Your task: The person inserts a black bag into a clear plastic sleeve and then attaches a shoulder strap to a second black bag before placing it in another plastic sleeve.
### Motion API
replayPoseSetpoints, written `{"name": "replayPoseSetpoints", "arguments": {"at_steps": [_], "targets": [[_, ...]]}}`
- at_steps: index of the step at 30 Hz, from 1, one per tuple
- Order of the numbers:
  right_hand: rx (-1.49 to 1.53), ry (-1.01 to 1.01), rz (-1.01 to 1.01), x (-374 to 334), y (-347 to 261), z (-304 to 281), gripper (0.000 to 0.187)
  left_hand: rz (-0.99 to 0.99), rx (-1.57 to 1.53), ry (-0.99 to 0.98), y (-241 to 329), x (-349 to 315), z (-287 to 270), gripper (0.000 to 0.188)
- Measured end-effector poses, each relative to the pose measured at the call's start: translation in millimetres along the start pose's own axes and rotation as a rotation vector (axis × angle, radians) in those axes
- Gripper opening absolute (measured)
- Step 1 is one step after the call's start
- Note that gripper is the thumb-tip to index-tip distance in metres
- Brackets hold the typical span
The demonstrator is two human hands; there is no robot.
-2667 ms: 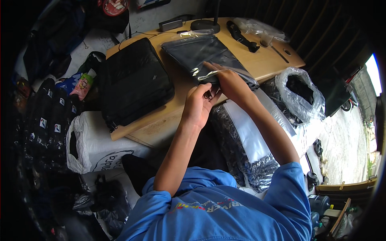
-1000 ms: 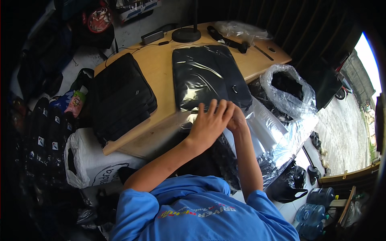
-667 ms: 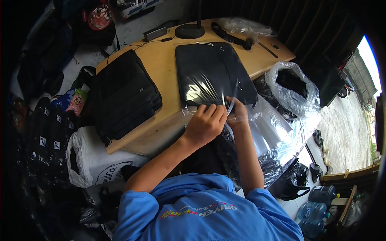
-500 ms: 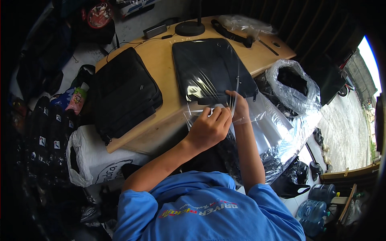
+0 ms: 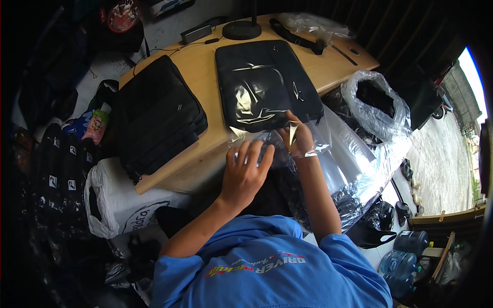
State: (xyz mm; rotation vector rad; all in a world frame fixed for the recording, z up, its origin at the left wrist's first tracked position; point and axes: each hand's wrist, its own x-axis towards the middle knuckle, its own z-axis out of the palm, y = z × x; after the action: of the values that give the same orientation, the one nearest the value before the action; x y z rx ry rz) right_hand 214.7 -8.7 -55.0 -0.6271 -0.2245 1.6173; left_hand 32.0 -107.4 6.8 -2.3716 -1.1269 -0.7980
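A flat black laptop sleeve (image 5: 251, 61) with a zipper lies on the wooden table, inside a clear plastic bag (image 5: 239, 134). Shiny creases run over its front, and the bag's loose end hangs past the table's near edge. My right hand (image 5: 300, 139) grips that loose end by the sleeve's near right corner, thumb on top; its other fingers are partly covered by plastic. Just below the loose end, my left hand (image 5: 245, 172) has its fingers spread and holds nothing. Whether its fingertips touch the plastic I cannot tell.
Several black bags (image 5: 159, 108) are stacked at the table's left. A lamp base (image 5: 241, 30), a black strap (image 5: 295, 38) and crumpled plastic (image 5: 316, 23) lie along the back. Right of the table are clear plastic sheets (image 5: 341, 154) and an opened plastic sack (image 5: 354, 82).
My left hand has let go of the plastic, spread its fingers and drawn back to the left. The plastic lies closer over the sleeve. My right hand has stayed near the corner.
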Motion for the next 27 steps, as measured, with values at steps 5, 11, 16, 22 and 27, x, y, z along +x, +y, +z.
{"name": "replayPoseSetpoints", "arguments": {"at_steps": [5, 11, 16, 22, 27], "targets": [[-0.183, 0.111, -0.028, -24, -12, -4, 0.029, -0.112, -0.176, 0.015, -18, -30, 4, 0.035], [-0.672, -0.161, 0.205, -101, -35, -26, 0.029, -0.400, -0.508, 0.108, -20, -54, -11, 0.022], [-0.384, -0.214, -0.283, -101, -124, -104, 0.034, -1.127, -1.058, 0.067, -38, -40, 5, 0.032], [-1.052, 0.207, -0.256, -24, -109, -23, 0.038, -1.281, -1.524, -0.131, -46, -48, 12, 0.024], [-0.855, -0.080, 0.028, -5, -106, -42, 0.035, -1.317, -1.523, -0.069, -49, -61, 9, 0.024]]}}
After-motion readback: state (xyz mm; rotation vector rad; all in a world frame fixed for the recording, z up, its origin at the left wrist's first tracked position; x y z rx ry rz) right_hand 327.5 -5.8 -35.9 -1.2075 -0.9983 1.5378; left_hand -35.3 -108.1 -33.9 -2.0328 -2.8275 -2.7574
